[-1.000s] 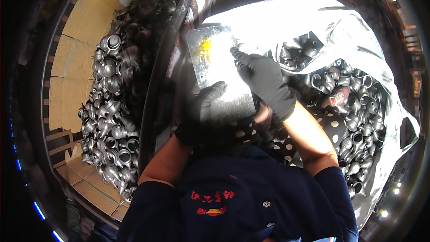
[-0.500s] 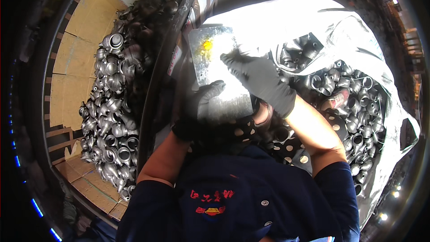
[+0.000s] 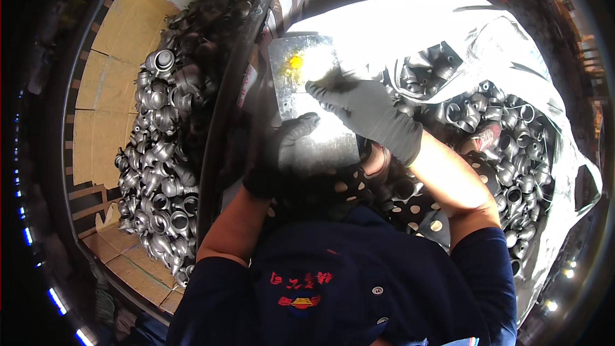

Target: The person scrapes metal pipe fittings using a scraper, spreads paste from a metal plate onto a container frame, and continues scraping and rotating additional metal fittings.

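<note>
A grey metal plate (image 3: 320,152) with a yellow spot near its far left corner lies in front of my body. Both hands wear dark gloves and are over it. My left hand (image 3: 296,134) is at the plate's left side, fingers curled and partly lost in shadow. From the right, my right hand (image 3: 368,109) reaches across, its fingers pressed together and pointing left. Strong glare between the hands washes out whatever they hold. Just right of the plate, a white woven sack (image 3: 512,51) stands open, with many grey metal fittings (image 3: 506,147) in it.
To the left stands a dark-framed crate lined with cardboard (image 3: 106,83), heaped with similar metal fittings (image 3: 157,154). Its thick dark rim (image 3: 221,128) runs close beside my left arm. My lap, in dark polka-dot cloth (image 3: 423,208), is under the plate.
My right hand's fingertips have shifted slightly left over the plate. My left hand stays nearly in place, and the whole view has moved a little.
</note>
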A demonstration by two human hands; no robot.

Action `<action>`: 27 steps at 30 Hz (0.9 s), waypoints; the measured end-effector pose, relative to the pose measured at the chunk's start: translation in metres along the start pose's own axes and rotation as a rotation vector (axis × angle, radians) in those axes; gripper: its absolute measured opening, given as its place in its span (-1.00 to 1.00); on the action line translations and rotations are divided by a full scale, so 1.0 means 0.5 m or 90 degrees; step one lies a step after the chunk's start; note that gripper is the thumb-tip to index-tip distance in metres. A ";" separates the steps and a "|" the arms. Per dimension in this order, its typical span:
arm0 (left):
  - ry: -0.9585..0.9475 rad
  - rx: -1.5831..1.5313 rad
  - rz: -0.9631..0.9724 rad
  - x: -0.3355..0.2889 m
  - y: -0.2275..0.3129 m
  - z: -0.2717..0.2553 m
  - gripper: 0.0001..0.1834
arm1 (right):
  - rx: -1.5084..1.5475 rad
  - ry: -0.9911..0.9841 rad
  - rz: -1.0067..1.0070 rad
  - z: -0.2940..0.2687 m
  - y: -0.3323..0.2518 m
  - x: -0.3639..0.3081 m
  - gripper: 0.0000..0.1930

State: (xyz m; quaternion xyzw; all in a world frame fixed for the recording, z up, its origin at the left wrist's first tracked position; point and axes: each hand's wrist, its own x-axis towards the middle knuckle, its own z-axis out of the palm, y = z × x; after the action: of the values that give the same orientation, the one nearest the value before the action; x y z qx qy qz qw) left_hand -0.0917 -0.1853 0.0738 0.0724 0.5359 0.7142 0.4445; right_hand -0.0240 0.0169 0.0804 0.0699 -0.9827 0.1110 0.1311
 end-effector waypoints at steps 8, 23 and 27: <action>0.038 -0.009 -0.030 -0.007 0.004 0.020 -0.71 | 0.086 -0.053 0.191 -0.014 0.002 0.014 -0.61; -0.115 -0.136 -0.023 -0.038 0.063 0.049 -0.70 | 0.032 -0.079 0.172 -0.011 -0.010 -0.002 -0.57; -0.012 -0.061 -0.010 0.000 0.023 0.027 -0.61 | -0.052 -0.063 0.020 -0.008 -0.024 -0.015 -0.58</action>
State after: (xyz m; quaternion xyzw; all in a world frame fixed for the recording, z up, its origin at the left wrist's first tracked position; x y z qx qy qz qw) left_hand -0.0904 -0.1762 0.0892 0.0535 0.4971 0.7349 0.4582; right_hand -0.0138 0.0070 0.0846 0.0541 -0.9926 0.0691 0.0835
